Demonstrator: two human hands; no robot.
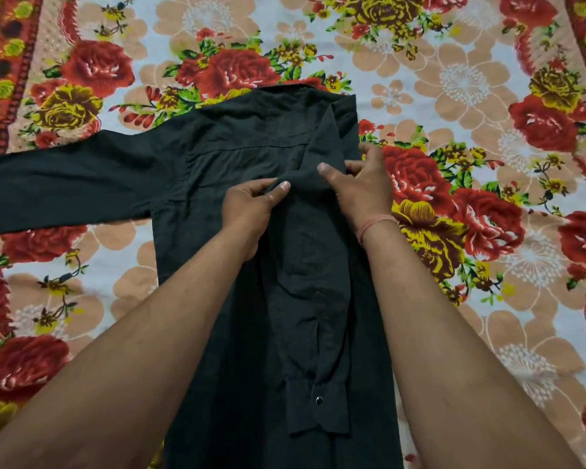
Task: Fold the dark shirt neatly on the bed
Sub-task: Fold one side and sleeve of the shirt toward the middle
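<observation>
I see the dark shirt (224,157) lying flat on the bed (487,79), collar away from me. The outstretched sleeve (65,184) reaches to the left. The folded sleeve (305,299) runs down along the body, its cuff (315,407) nearest me. My left grip (251,206) pinches fabric at the top of that folded sleeve. My right grip (362,184), just beside it, clutches the shirt's right edge.

Your left forearm (142,340) and right forearm (440,319) are bare. A thin pinkish thread band (377,223), a few strands wide, circles your right wrist. Your left hand (251,206) and right hand (364,189) show short, pale nails.
</observation>
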